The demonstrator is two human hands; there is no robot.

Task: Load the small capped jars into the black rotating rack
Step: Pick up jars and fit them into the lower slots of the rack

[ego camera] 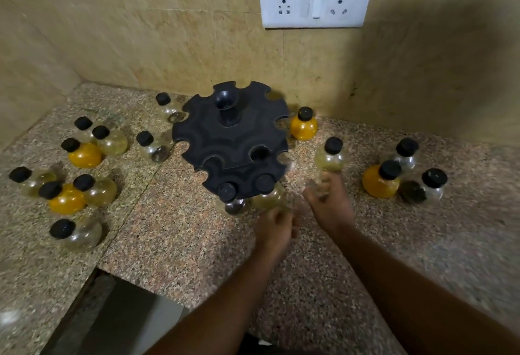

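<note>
The black rotating rack (233, 140) stands mid-counter near the back wall. Two capped jars hang in its front slots, a clear one (232, 200) and a pale yellow one (267, 197). My left hand (277, 225) is blurred just below the pale yellow jar, fingers loosely curled; whether it touches the jar is unclear. My right hand (329, 202) holds nothing, its fingers spread and pointing up toward a loose pale jar (330, 157) right of the rack. Several loose jars (81, 152) lie on the left. More jars (382, 180) stand on the right, and an orange one (304, 125) stands beside the rack.
The speckled granite counter (183, 236) meets tiled walls at the back and right. A white socket plate (315, 3) is on the wall above. At the lower left the counter ends at a metal sink edge (112, 312). Two clear jars (168, 107) stand behind the rack's left side.
</note>
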